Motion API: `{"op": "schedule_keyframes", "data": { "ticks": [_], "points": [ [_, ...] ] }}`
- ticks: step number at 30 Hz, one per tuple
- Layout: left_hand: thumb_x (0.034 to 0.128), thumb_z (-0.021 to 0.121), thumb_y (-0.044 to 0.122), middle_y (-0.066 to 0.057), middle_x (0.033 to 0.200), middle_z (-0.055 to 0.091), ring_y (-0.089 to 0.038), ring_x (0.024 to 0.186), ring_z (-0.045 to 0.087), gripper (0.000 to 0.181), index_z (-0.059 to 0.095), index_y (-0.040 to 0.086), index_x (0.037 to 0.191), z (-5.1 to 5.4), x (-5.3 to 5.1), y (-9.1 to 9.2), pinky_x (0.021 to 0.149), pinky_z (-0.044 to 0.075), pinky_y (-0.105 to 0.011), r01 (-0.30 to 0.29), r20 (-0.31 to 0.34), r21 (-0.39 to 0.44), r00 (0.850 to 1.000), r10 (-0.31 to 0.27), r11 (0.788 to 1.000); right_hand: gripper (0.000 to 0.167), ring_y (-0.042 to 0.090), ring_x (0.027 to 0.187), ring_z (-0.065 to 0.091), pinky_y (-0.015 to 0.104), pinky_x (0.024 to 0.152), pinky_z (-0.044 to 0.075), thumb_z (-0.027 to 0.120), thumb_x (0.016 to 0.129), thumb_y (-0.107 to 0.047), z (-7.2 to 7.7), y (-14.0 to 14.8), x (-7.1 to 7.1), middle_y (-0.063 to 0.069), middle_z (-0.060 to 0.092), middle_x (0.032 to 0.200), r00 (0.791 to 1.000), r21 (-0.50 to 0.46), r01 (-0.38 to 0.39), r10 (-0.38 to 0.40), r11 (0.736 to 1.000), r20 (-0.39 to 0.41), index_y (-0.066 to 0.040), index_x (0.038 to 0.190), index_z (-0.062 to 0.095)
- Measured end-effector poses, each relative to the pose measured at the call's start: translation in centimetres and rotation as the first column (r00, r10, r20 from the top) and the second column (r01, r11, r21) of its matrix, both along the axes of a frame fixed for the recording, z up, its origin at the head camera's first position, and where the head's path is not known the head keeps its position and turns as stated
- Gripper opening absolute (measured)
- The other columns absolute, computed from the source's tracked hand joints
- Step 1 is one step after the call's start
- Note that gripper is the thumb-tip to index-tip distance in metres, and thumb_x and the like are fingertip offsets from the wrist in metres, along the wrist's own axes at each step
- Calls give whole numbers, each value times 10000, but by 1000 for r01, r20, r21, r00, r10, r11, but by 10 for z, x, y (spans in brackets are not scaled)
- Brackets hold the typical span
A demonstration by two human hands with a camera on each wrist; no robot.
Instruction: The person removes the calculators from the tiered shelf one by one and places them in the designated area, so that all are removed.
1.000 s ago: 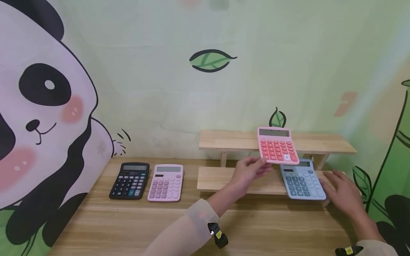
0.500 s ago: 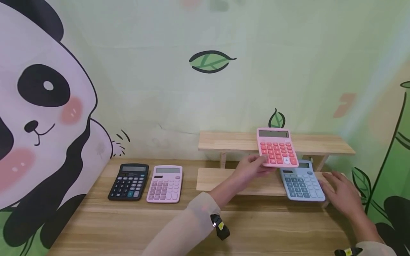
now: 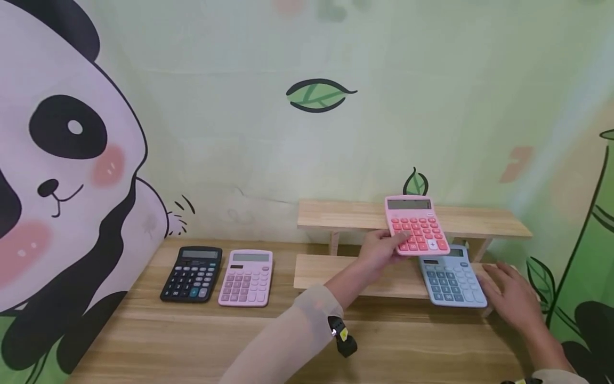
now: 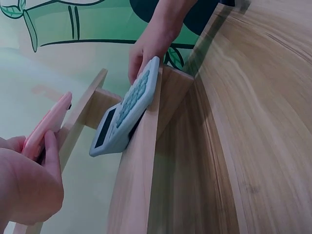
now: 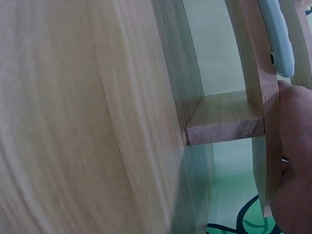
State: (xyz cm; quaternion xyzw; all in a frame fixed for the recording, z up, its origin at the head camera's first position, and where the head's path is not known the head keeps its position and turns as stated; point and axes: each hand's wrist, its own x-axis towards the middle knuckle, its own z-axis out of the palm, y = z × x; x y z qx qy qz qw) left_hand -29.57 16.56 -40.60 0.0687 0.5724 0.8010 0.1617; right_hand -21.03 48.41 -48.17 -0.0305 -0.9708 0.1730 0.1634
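My left hand (image 3: 381,249) pinches a pink calculator (image 3: 416,225) by its lower left corner, thumb over the keys and fingers underneath. In the head view this calculator overlaps the front of the upper shelf (image 3: 340,214) and hides part of a blue calculator's top; in the left wrist view it is close to the upper board. The blue calculator (image 3: 453,280) leans back, tilted, on the lower shelf (image 3: 316,272). My right hand (image 3: 515,296) rests on that shelf's right end, fingers relaxed, thumb close beside the blue calculator. Whether the thumb touches it, I cannot tell.
To the left on the wooden table (image 3: 192,341) lie a black calculator (image 3: 192,274) and a light pink-purple calculator (image 3: 246,278), side by side. Short wooden supports (image 5: 226,119) hold up the shelves. A panda-printed backdrop (image 3: 216,133) stands behind.
My left thumb has slid from the pink calculator's corner further onto its keys, and the calculator has shifted only slightly. The right hand and the blue calculator look unmoved.
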Motion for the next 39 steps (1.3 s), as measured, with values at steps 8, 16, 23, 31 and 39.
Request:
{"op": "schedule_keyframes", "data": {
  "ticks": [8,16,23,31,39],
  "points": [
    [1008,756,210,-84,982,775,-236,918,779,243,726,41,1180,1,2,-2,801,650,-326,-25,9,25,1000,25,999,609,684,1333,348,828,1012,306,506,1112,-417,-3,0,-1,452,382,1489,999,9,-13,13,1000,-36,107,1418,544],
    [997,773,258,-54,1030,770,-216,965,772,336,687,62,1256,3,0,-22,845,643,-334,12,-70,-33,997,-14,999,603,682,1338,343,826,1014,300,500,1115,-414,-3,2,-2,447,380,1492,999,13,-10,10,1000,-35,103,1422,541],
    [989,782,271,-77,1088,774,-238,1013,771,395,670,49,1296,8,-2,-56,871,639,-343,89,-138,-35,986,-93,995,599,679,1338,344,824,1013,302,501,1113,-414,0,2,-2,444,385,1490,999,20,-12,13,1000,-41,99,1419,541],
    [1017,752,239,-131,1168,743,-265,1055,756,423,627,23,1357,6,-5,-103,902,633,-367,142,-217,-78,964,-155,987,605,677,1349,339,828,1014,296,498,1114,-420,1,4,-2,441,376,1500,999,16,-4,4,1000,-41,96,1428,537],
    [1025,741,302,-131,1219,732,-259,1076,743,512,581,30,1429,15,-6,-167,903,635,-380,148,-298,-237,930,-217,960,621,680,1350,335,830,1019,293,499,1111,-429,-2,1,-1,442,375,1500,1000,7,2,-2,1000,-24,100,1433,536]
  ]
}}
